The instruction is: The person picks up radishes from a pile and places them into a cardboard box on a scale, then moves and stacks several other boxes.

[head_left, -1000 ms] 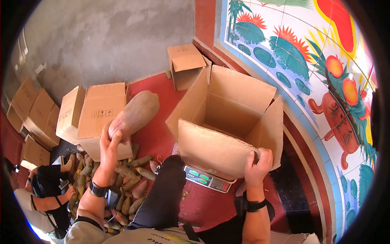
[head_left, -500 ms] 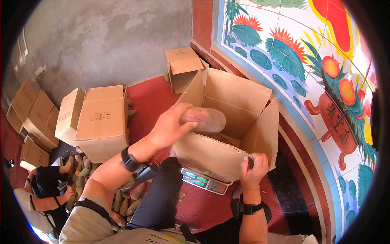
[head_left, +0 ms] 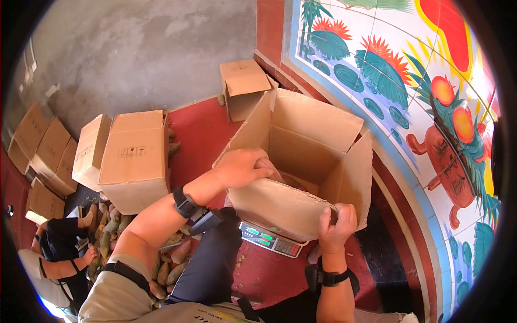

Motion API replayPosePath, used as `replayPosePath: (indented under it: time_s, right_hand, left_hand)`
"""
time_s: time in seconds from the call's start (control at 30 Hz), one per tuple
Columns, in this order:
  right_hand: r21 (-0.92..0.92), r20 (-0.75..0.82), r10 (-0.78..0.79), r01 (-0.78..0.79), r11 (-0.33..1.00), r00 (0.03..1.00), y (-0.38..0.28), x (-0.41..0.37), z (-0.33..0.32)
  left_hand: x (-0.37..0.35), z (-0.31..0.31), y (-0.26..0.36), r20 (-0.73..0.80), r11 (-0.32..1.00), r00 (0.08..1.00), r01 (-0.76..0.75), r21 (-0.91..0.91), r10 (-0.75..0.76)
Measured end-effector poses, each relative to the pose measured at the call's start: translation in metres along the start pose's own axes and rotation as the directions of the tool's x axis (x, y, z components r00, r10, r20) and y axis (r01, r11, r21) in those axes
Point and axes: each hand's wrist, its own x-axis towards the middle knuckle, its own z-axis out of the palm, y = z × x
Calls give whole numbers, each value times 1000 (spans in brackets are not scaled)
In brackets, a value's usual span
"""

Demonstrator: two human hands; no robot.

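Inside the open cardboard box [head_left: 274, 210], at its near left side, my left hand [head_left: 242, 168] is closed around a long pinkish-brown sweet potato [head_left: 276, 173]. Its lower end is hidden behind the near flap. My right hand [head_left: 337, 223] pinches the top edge of that flap near its right corner, thumb on the outside. Under the box sits a digital scale [head_left: 269, 240] with lit green displays. More of the box's contents are mostly hidden by the near wall.
A pile of sweet potatoes [head_left: 175, 258] lies on the floor at my left knee. Closed cartons [head_left: 134, 151] stand to the left, and another box [head_left: 245, 86] is behind. A co-worker's arm [head_left: 64, 267] reaches to the pile. A painted tile wall [head_left: 377, 64] bounds the right.
My left hand has lowered the sweet potato from above the rim into the box, tilting it downward. My right hand stays on the flap.
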Motion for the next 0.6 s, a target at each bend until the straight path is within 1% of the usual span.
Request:
replayPosePath:
  time_s: [0.03,0.1,0.23,0.3,0.33,0.37,0.4,0.43,0.5,0.53,0.6]
  right_hand:
    - [-1,-2,2,-2,1000,1000,0,0,0]
    - [-2,-1,7,-7,1000,1000,0,0,0]
    - [-14,28,19,-18,1000,999,2,-2,2]
    - [-20,19,16,-16,1000,1000,1,-1,1]
    - [-26,10,14,-14,1000,1000,0,0,1]
    - [-24,13,14,-13,1000,1000,1,-1,1]
    - [-17,17,22,-22,1000,1000,3,-2,0]
    - [-11,18,29,-29,1000,999,5,-1,1]
    - [-17,15,14,-13,1000,1000,3,0,0]
    - [-22,14,-1,1,1000,1000,1,1,0]
    - [-12,21,5,-5,1000,1000,0,0,1]
  left_hand:
    - [1,2,-2,-2,1000,1000,1,0,-1]
    - [4,8,-7,-74,994,995,-65,86,72]
    - [-2,14,-3,-112,992,993,-36,120,49]
    - [-8,15,-2,-197,989,978,-44,142,72]
    - [-11,14,-2,-199,989,977,-43,140,71]
    - [-17,11,-2,-285,973,933,-186,135,218]
    - [-24,9,-2,-369,935,859,-324,143,354]
    - [-33,6,1,-371,936,859,-322,144,353]
    - [-59,3,4,-504,878,719,-391,278,479]
    - [-72,5,-2,-504,880,721,-388,275,476]
    - [-104,11,-21,-484,899,761,-328,289,433]
